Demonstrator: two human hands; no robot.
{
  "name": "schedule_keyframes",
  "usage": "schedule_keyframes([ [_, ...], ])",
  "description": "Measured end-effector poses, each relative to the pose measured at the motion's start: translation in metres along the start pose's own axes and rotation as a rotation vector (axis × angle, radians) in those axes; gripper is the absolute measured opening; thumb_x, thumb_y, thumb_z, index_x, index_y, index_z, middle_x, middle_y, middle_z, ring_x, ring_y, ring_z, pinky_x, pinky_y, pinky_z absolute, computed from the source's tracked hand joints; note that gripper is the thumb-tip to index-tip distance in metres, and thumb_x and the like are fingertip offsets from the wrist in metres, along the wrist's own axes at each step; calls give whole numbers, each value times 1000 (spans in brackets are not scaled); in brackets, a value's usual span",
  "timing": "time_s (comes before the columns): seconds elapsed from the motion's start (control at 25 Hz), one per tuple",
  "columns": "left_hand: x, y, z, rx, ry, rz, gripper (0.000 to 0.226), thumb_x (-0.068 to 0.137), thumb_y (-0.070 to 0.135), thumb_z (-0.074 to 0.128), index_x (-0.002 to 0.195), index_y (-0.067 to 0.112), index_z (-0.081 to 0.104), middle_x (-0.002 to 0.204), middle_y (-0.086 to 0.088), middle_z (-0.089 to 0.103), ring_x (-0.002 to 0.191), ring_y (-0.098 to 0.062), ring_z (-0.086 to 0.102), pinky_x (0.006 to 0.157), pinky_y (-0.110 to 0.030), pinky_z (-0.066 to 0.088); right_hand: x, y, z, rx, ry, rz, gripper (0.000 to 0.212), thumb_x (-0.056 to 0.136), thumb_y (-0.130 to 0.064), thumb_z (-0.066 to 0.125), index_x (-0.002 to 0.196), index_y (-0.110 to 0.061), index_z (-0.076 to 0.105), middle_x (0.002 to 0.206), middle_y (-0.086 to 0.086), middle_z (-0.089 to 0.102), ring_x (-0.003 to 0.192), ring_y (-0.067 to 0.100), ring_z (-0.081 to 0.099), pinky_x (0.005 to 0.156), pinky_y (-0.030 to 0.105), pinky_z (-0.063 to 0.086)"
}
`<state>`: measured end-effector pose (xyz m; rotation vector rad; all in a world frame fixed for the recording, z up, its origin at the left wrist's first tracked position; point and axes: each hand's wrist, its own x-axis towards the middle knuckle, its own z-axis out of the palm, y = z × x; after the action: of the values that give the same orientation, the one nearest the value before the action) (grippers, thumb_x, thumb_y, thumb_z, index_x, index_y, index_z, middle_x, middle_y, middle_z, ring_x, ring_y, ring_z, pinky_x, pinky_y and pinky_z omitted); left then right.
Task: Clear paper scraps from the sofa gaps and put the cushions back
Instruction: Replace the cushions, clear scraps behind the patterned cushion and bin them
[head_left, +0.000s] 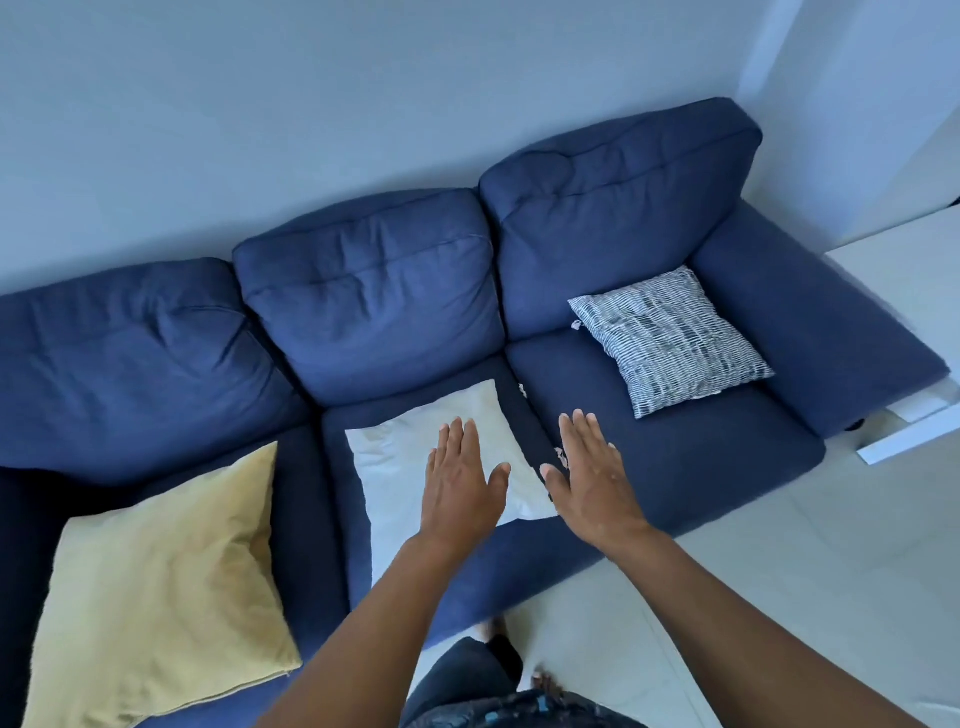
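A dark blue sofa fills the view, seen from above. On its middle seat lies a white cushion; my left hand hovers flat over it, fingers apart, holding nothing. My right hand is spread open over the gap between the middle and right seats. Small white paper scraps show in that gap, and more paper scraps peek out beside my right thumb. A yellow cushion rests on the left seat. A blue-and-white patterned cushion lies on the right seat.
Pale floor runs in front of the sofa. A white low table or shelf stands by the right armrest. The wall is behind the back cushions. My feet stand close to the sofa's front edge.
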<state>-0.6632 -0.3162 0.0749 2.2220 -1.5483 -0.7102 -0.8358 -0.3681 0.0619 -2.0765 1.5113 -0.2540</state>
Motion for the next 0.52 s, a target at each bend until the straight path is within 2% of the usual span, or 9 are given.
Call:
schedule_keyframes([
  [0.52,126,-1,-8,16,-66,117,69,104,38,46,159,10,16,169,-8,10,156,-22,1,125,-34,8,109,-2,-12,62,16,104,69,105,-35,46,161,-13,12,170,5,6,157,19,-1,126,46,16],
])
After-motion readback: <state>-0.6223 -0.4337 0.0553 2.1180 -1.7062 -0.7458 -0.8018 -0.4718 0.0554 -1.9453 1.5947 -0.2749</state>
